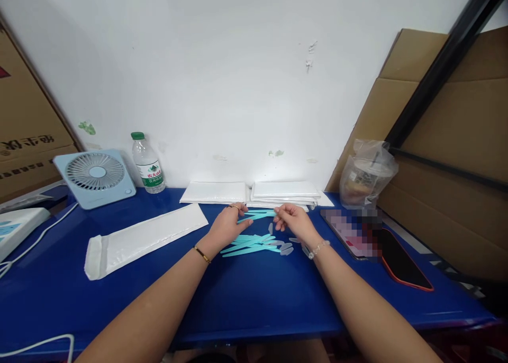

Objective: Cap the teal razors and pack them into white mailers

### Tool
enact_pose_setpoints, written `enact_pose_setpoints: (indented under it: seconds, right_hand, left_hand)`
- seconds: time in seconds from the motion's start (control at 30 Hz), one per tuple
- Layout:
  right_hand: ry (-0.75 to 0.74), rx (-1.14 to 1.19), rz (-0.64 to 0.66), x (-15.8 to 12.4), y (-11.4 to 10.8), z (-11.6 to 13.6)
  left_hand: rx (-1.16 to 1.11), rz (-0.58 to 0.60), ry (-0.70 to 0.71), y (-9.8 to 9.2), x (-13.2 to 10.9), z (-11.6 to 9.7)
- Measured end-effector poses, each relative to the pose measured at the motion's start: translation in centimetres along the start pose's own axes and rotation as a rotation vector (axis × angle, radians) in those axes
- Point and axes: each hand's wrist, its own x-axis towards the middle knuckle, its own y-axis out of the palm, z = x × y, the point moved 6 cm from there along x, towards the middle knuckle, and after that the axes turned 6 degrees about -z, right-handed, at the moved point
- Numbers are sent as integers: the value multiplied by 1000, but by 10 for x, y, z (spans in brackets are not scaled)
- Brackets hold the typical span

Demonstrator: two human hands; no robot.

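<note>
Between my two hands stretch a couple of thin turquoise eyebrow razors [260, 215]. My left hand [230, 226] has its fingers closed around their left ends. My right hand [297, 224] pinches the right end between thumb and fingertips. Just below, a loose pile of similar turquoise razors [250, 245] lies on the blue table. Small clear plastic caps [286, 248] are scattered at the pile's right end, some partly under my right wrist. A long white padded envelope [145, 241] lies flat to the left of my left hand.
Stacked white envelopes [283, 189] rest against the wall. At the left stand a light-blue fan [97, 175] and a water bottle [147, 164]. On the right are a phone [349, 235], another in a red case [407, 260], and a bagged drink cup [365, 178]. Cardboard [456, 103] flanks the table.
</note>
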Motion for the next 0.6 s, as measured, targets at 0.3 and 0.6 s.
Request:
enact_pose_setpoints:
  seconds: [0.3, 0.6]
  right_hand:
    - [-436, -571, 317, -15, 12, 15]
    - [-311, -617, 296, -11, 8, 4]
  left_hand:
    - [108, 349, 162, 16, -17, -14]
    - [152, 298, 153, 13, -15, -13]
